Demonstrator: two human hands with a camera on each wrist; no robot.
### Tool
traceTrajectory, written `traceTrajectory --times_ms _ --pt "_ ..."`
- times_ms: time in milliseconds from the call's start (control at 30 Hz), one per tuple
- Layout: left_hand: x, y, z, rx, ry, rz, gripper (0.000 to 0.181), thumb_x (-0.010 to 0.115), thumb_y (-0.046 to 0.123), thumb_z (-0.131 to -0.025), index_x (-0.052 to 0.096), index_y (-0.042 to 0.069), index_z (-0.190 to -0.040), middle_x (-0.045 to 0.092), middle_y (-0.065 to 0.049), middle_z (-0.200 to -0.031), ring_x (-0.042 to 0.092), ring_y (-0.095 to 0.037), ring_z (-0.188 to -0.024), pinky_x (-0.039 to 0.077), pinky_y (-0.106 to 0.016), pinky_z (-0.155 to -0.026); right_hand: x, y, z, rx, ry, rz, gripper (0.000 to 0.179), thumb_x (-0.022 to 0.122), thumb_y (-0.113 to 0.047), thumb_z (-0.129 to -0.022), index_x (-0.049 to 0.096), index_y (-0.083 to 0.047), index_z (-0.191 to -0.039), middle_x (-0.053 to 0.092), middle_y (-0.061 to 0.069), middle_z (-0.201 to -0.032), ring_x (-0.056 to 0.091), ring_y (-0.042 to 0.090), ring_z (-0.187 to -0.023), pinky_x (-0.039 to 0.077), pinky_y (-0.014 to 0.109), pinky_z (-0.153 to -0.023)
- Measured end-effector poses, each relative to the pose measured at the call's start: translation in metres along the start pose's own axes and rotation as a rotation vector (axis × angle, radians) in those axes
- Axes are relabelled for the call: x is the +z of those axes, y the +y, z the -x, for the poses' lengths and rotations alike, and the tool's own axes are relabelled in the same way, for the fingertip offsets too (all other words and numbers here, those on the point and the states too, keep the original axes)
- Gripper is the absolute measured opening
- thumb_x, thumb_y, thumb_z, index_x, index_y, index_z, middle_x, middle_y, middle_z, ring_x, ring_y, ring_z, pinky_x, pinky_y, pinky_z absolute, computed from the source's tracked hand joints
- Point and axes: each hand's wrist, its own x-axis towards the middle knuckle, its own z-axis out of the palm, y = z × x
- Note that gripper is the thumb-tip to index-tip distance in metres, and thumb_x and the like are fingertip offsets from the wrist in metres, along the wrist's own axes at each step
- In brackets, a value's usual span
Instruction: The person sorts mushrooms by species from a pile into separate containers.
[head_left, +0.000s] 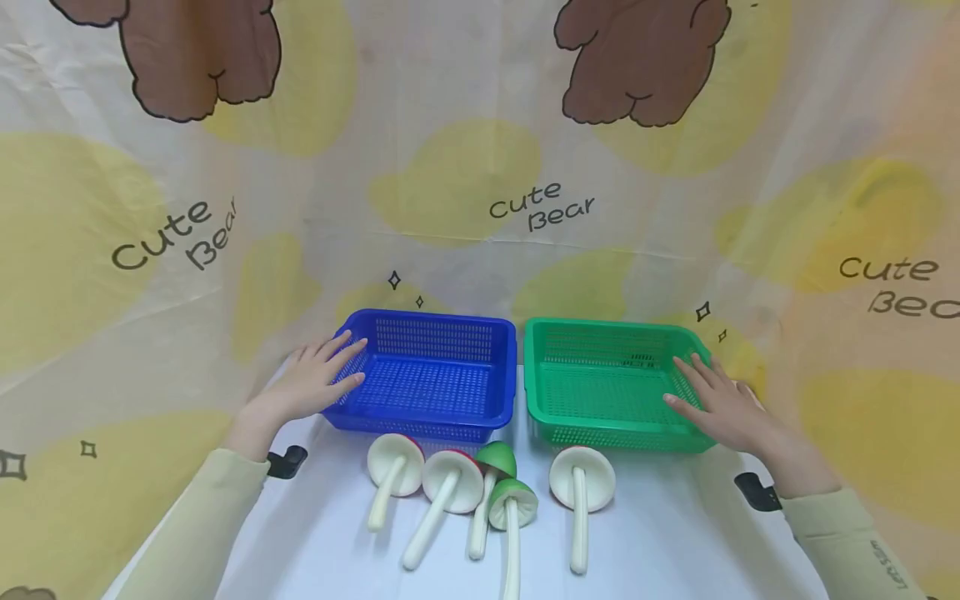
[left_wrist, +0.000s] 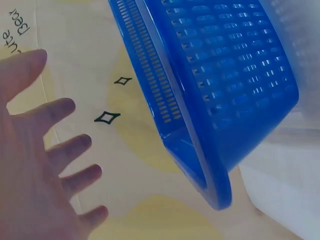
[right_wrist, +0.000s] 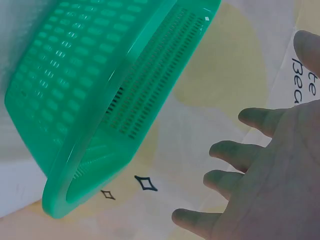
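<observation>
My left hand hovers by the left end of a blue plastic basket, fingers spread and holding nothing. In the left wrist view a gap shows between those fingers and the basket. On the other side, my right hand is spread beside the right end of a green basket, apart from it in the right wrist view. Both baskets have nothing inside. In front of them lie several toy mushrooms: red-capped ones, one of them farther right, and two green-capped ones close together.
A white tabletop carries the baskets and mushrooms. Behind it hangs a patterned cloth with bears and lettering, close to the baskets' far rims. A black strap piece sits at the left wrist, another at the right.
</observation>
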Motion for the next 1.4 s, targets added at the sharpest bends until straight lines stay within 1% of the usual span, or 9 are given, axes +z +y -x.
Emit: traceTrajectory --times_ms 167,300,467,667,833,933,1033,1233,1400 --pt "0.002 -0.009 0.003 0.046 0.081 0.042 0.064 0.051 0.044 -0.095 0.035 0.011 -0.147 0.03 -0.02 -0.152 0.029 -0.048 -0.136 0.023 -0.067 -0.108 0.002 -0.004 0.002 -0.032 0.032 -0.086 0.077 0.046 -0.048 -0.097 0.014 -0.005 -0.152 0.01 0.03 -0.154 0.001 0.052 -0.141 0.013 0.077 -0.101" --pt "0.007 -0.018 0.006 0.076 0.119 0.12 0.064 0.058 0.041 -0.092 0.038 0.009 -0.145 0.036 -0.019 -0.149 0.032 -0.046 -0.135 0.025 -0.066 -0.108 0.006 -0.009 0.003 -0.038 0.047 -0.179 0.078 0.049 -0.046 -0.096 0.011 -0.008 -0.153 0.011 0.026 -0.156 0.006 0.05 -0.141 0.017 0.074 -0.104" --pt "0.015 -0.028 0.01 0.098 0.173 0.176 0.063 0.065 0.036 -0.088 0.045 0.008 -0.14 0.046 -0.019 -0.143 0.038 -0.043 -0.13 0.03 -0.062 -0.106 0.015 -0.02 0.005 -0.071 0.109 -0.227 0.072 0.052 -0.041 -0.096 0.019 -0.009 -0.151 0.024 0.026 -0.152 0.018 0.051 -0.138 0.023 0.071 -0.104" --pt "0.025 -0.039 0.018 0.063 0.208 0.262 0.065 0.071 0.038 -0.083 0.05 0.008 -0.136 0.052 -0.019 -0.137 0.044 -0.041 -0.127 0.035 -0.061 -0.104 0.034 -0.036 0.008 -0.157 0.198 -0.257 0.067 0.059 -0.034 -0.094 0.03 -0.005 -0.147 0.037 0.022 -0.147 0.039 0.046 -0.13 0.037 0.064 -0.1" --pt "0.036 -0.048 0.025 0.027 0.244 0.321 0.066 0.076 0.037 -0.079 0.053 0.008 -0.134 0.054 -0.017 -0.135 0.046 -0.04 -0.126 0.037 -0.058 -0.102 0.051 -0.046 0.012 -0.22 0.229 -0.358 0.061 0.063 -0.026 -0.092 0.037 -0.005 -0.144 0.046 0.014 -0.143 0.049 0.034 -0.126 0.047 0.044 -0.099" --pt "0.04 -0.052 0.029 -0.015 0.256 0.346 0.066 0.076 0.039 -0.078 0.054 0.012 -0.134 0.055 -0.014 -0.136 0.046 -0.039 -0.127 0.038 -0.058 -0.102 0.06 -0.052 0.015 -0.232 0.216 -0.457 0.059 0.063 -0.024 -0.092 0.038 -0.007 -0.143 0.05 0.011 -0.141 0.048 0.023 -0.128 0.048 0.029 -0.099" --pt "0.043 -0.056 0.033 -0.066 0.268 0.38 0.066 0.077 0.042 -0.077 0.055 0.016 -0.134 0.056 -0.011 -0.136 0.045 -0.038 -0.128 0.037 -0.058 -0.103 0.07 -0.059 0.017 -0.234 0.175 -0.567 0.058 0.063 -0.022 -0.092 0.038 -0.009 -0.142 0.051 0.012 -0.139 0.048 0.02 -0.127 0.047 0.022 -0.1" --pt "0.052 -0.063 0.04 -0.126 0.288 0.449 0.065 0.077 0.04 -0.077 0.056 0.012 -0.131 0.057 -0.012 -0.134 0.044 -0.039 -0.129 0.035 -0.061 -0.102 0.092 -0.072 0.021 -0.228 0.086 -0.758 0.054 0.062 -0.019 -0.092 0.04 -0.002 -0.139 0.051 0.02 -0.136 0.05 0.033 -0.124 0.05 0.031 -0.098" --pt "0.058 -0.07 0.043 -0.147 0.286 0.499 0.065 0.076 0.037 -0.079 0.054 0.009 -0.133 0.053 -0.018 -0.136 0.04 -0.044 -0.13 0.033 -0.066 -0.101 0.11 -0.082 0.023 -0.171 0.025 -0.906 0.052 0.064 -0.018 -0.091 0.044 -0.001 -0.136 0.054 0.024 -0.132 0.055 0.03 -0.121 0.051 0.017 -0.092"
